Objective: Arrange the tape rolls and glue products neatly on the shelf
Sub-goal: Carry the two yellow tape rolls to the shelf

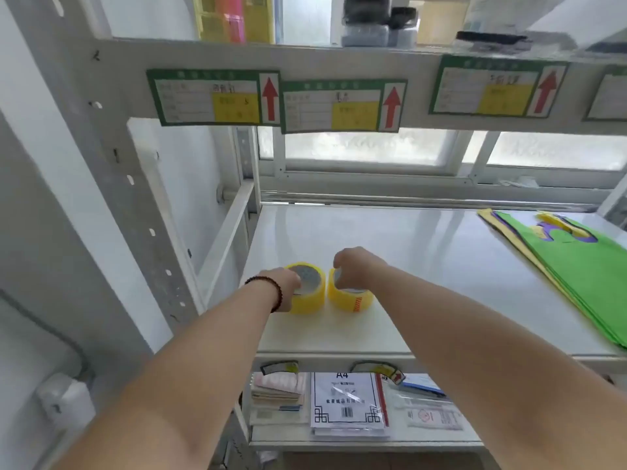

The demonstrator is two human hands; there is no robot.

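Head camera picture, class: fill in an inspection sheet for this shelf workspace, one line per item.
Surface: white shelf, glossy, mostly bare.
Job's things: two yellow tape rolls side by side near the front edge, left tape roll and right tape roll; no glue products seen.
Clutter: green bags stacked flat at the right.
Grip: left hand on the left roll, right hand on the right roll.
Cables: grey cable along the wall at the left.
Surroundings: label cards with red arrows on the shelf above; A4 paper pack on the shelf below; window behind.
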